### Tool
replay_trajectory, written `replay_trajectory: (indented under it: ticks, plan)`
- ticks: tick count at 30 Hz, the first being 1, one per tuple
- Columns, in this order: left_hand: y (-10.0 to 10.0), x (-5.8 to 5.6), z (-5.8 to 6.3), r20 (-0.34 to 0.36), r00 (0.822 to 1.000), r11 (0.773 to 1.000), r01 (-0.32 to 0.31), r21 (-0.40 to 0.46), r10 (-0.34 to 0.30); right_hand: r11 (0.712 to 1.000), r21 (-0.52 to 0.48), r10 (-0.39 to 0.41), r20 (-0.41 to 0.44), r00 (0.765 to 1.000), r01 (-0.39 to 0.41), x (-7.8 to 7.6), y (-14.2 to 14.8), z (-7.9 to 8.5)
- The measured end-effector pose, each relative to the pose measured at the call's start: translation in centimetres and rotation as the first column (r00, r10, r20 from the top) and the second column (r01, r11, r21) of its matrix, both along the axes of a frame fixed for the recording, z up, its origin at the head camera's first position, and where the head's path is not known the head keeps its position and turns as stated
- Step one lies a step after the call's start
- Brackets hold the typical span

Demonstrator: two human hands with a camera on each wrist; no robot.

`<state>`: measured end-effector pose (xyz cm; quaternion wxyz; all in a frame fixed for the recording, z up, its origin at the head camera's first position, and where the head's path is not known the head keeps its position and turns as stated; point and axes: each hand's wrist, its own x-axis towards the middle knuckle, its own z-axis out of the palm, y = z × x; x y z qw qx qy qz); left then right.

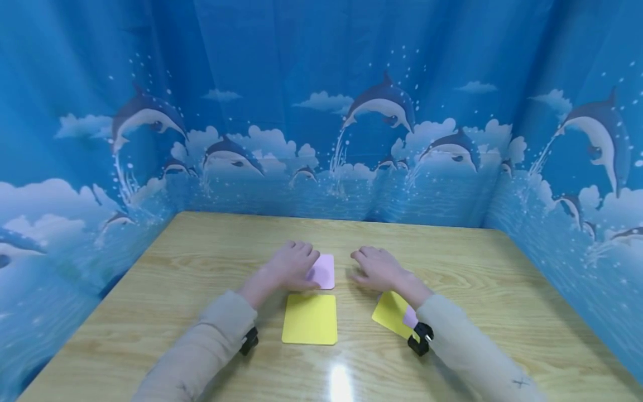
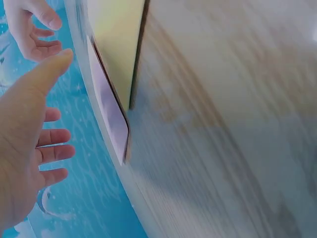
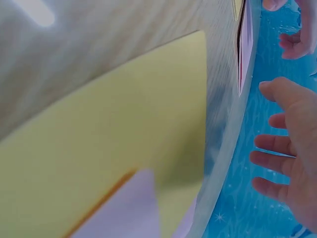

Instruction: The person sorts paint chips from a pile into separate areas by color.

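My left hand (image 1: 290, 266) hovers over the table beside a pink square card (image 1: 325, 272), partly covering it; whether it touches the card I cannot tell. Directly in front of that lies a yellow square card (image 1: 310, 320), flat on the wood. My right hand (image 1: 378, 269) hangs above the table, its fingers loosely bent. Under the right wrist lies a second yellow card (image 1: 390, 314), turned at an angle, with pink pieces (image 1: 410, 317) at its edges. In the right wrist view the right hand (image 3: 297, 148) holds nothing, and the left hand (image 2: 25, 148) is likewise bare in its own wrist view.
A wooden table (image 1: 201, 240) spans the scene. Blue curtains (image 1: 301, 72) printed with dolphins and clouds stand behind it and at both sides. Black wrist devices (image 1: 421, 339) sit beneath both sleeves. Light glares on the table's near part.
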<state>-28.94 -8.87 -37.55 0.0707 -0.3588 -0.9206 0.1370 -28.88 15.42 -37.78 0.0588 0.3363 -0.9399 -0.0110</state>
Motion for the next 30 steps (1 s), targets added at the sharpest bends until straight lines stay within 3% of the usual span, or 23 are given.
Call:
replay_trajectory:
  ticks: [11, 20, 30]
  plan:
    - [2.4, 1.5, 0.2, -0.074, 0.987, 0.990, 0.136, -0.047, -0.139, 0.999, -0.012, -0.047, -0.018, 0.999, 0.047, 2.3, 4.2, 0.4]
    - [5.3, 2.7, 0.6, -0.043, 0.980, 0.979, 0.191, -0.071, -0.194, 0.993, -0.044, -0.109, 0.038, 0.993, 0.111, 3.7, 7.6, 0.4]
    - [8.7, 3.4, 0.6, -0.044, 0.969, 0.969, 0.241, -0.048, -0.244, 0.992, -0.050, -0.121, -0.006, 0.993, 0.120, 5.6, 10.5, 0.4]
